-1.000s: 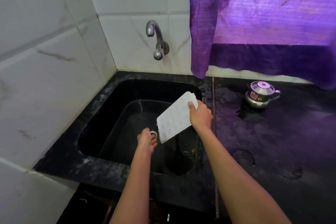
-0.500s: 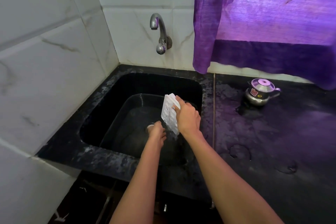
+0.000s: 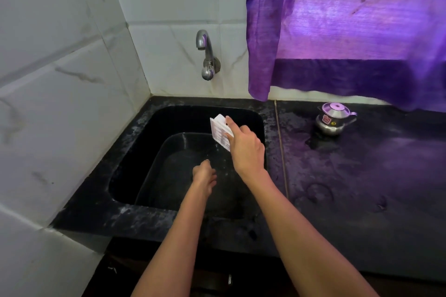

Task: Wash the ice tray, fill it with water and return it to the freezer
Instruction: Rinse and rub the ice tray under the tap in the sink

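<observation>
The ice tray is gripped on edge by the right hand; left hand state cannot be told. Wet fingers risk slippage into the sink.

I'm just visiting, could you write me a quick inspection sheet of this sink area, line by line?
Surface: black counter, wet patches.
Job's things: white ice tray held on edge over the black sink, water dripping off; tap not running.
Clutter: small steel kettle on the counter.
Hands: right hand grips the tray; left hand low in the sink, its fingers hidden.
Cables: nothing seen.
Surroundings: white tiles, purple curtain.
</observation>
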Demonstrator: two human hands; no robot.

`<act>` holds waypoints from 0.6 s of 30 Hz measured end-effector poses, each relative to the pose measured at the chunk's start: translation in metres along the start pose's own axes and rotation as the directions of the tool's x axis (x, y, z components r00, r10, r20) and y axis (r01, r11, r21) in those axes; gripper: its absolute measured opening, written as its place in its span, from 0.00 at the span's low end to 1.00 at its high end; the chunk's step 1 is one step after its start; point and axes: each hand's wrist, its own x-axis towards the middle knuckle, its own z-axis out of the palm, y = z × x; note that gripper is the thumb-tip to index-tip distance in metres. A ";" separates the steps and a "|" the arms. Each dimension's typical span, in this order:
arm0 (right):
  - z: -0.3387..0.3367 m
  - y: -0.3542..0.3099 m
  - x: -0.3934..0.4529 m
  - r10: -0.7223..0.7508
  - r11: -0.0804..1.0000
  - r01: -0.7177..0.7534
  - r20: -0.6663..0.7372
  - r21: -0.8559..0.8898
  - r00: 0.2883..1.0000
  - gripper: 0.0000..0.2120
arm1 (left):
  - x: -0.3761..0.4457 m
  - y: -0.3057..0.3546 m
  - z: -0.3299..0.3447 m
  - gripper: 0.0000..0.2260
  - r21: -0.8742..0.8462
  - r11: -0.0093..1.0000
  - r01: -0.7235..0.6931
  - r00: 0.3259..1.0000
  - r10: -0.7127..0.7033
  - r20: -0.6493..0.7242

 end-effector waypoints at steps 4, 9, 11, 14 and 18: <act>-0.010 -0.014 -0.006 -0.007 1.000 0.009 -0.057 0.021 0.998 0.28 | -0.002 -0.003 -0.013 0.20 0.018 1.000 -0.001 0.999 0.001 0.036; -0.006 -0.021 -0.026 0.051 0.992 -0.038 -0.099 0.122 0.994 0.25 | -0.003 -0.012 -0.029 0.20 -0.014 1.000 -0.010 0.998 0.011 0.067; -0.003 -0.024 -0.035 0.063 0.994 -0.057 -0.057 0.094 0.996 0.24 | -0.005 -0.016 -0.036 0.20 -0.028 1.000 -0.002 0.998 0.004 0.070; 0.002 -0.027 -0.050 0.099 0.987 -0.090 -0.065 0.131 0.993 0.23 | -0.010 -0.021 -0.042 0.19 -0.018 1.000 0.007 0.997 -0.006 0.075; 0.004 -0.031 -0.068 0.091 0.990 -0.083 -0.069 0.118 0.993 0.24 | -0.019 -0.027 -0.048 0.18 -0.031 0.999 0.036 0.996 -0.033 0.083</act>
